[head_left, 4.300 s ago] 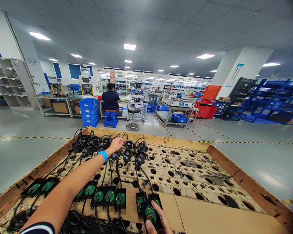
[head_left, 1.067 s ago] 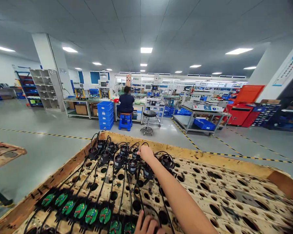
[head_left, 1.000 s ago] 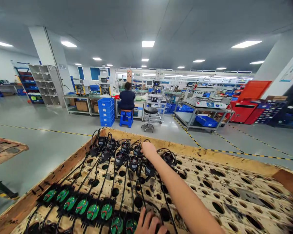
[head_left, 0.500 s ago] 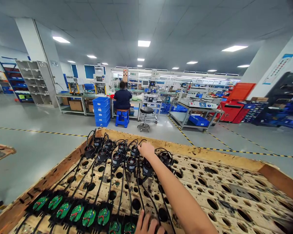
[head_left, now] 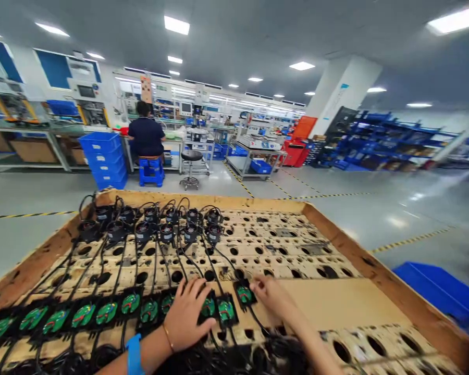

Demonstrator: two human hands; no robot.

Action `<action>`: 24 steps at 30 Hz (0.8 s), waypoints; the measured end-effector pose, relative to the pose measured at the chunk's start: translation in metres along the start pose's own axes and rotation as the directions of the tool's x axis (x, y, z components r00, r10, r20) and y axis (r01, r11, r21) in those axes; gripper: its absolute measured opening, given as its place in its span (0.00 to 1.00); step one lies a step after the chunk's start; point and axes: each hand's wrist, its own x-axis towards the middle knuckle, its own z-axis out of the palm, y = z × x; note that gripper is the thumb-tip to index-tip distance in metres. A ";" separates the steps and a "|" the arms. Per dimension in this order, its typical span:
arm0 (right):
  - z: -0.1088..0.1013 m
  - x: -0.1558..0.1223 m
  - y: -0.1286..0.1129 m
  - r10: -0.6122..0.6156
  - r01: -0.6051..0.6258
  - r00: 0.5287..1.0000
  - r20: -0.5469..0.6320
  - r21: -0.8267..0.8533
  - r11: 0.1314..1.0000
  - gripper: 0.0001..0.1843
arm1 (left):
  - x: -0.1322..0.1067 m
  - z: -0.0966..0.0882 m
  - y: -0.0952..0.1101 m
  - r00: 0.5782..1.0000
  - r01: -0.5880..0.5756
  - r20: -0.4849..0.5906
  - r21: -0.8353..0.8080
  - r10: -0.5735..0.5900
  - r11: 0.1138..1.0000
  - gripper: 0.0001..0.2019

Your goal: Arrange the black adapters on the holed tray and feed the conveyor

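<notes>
My left hand (head_left: 187,312) lies flat with fingers spread on a row of black square modules with green boards (head_left: 101,312); a blue wristband (head_left: 133,355) is on that wrist. My right hand (head_left: 271,294) has bent fingers pinching the right edge of the rightmost module (head_left: 244,294). Black cables (head_left: 156,260) run from the modules to a cluster of round black parts (head_left: 160,229) standing at the far left of the perforated wooden tray (head_left: 336,245).
A cardboard sheet (head_left: 336,302) covers part of the tray on the right. A blue bin (head_left: 437,291) sits on the floor at right. Beyond the tray a person (head_left: 144,135) sits on a blue stool beside stacked blue crates (head_left: 105,159) and a black stool (head_left: 189,166).
My right hand has drawn back from the round parts at the far end to the rightmost module near me. My left hand now rests spread on the module row. The view has swung right.
</notes>
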 end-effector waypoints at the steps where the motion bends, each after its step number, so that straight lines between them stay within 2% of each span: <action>1: 0.013 -0.015 0.005 0.011 -0.011 1.000 0.001 0.030 0.999 0.21 | 0.001 -0.003 0.002 1.000 0.019 0.013 0.005 -0.019 1.000 0.33; 3: 0.033 -0.031 0.004 0.007 -0.004 0.999 -0.034 0.095 0.995 0.22 | 0.005 -0.006 0.007 0.999 0.046 0.024 0.028 -0.046 0.999 0.34; 4: 0.040 -0.033 0.000 0.009 -0.001 0.998 -0.060 0.120 0.993 0.23 | 0.008 -0.007 0.011 0.998 0.047 0.032 0.041 -0.048 0.998 0.37; 7: 0.045 -0.031 -0.015 0.037 -0.020 0.992 -0.117 0.138 0.990 0.26 | 0.024 -0.013 0.032 0.992 0.007 0.129 0.072 -0.016 0.997 0.54; 8: 0.044 -0.030 -0.019 0.042 -0.024 0.991 -0.128 0.135 0.991 0.26 | 0.029 -0.015 0.040 0.983 0.001 0.182 0.083 -0.016 0.997 0.56; 10: 0.040 -0.032 -0.027 0.046 -0.028 0.989 -0.140 0.128 0.991 0.26 | 0.037 -0.018 0.051 0.963 0.016 0.266 0.109 -0.044 0.994 0.51; 13: 0.043 -0.042 -0.038 0.071 -0.056 0.988 -0.141 0.106 0.993 0.25 | 0.040 -0.017 0.052 0.955 0.022 0.290 0.124 -0.058 0.992 0.42; 16: 0.054 -0.048 -0.049 0.108 -0.099 0.986 -0.126 0.075 0.992 0.27 | 0.038 -0.015 0.043 0.963 0.012 0.266 0.135 -0.048 0.991 0.42; 19: 0.057 -0.042 -0.059 0.123 -0.118 0.988 -0.098 0.060 0.991 0.29 | 0.042 -0.014 0.042 0.956 0.062 0.276 0.150 -0.102 0.987 0.43; 21: 0.049 -0.040 -0.065 0.121 -0.117 0.990 -0.074 0.058 0.991 0.29 | 0.045 -0.012 0.053 0.971 0.083 0.204 0.194 -0.123 0.978 0.43; 23: 0.037 -0.049 -0.070 0.111 -0.108 0.992 -0.057 0.059 0.992 0.29 | 0.044 -0.005 0.070 0.999 0.040 -0.020 0.226 -0.036 0.973 0.39; 24: 0.032 -0.057 -0.071 0.114 -0.110 0.992 -0.058 0.062 0.992 0.30 | 0.043 0.001 0.080 0.981 -0.003 -0.188 0.206 0.042 0.979 0.35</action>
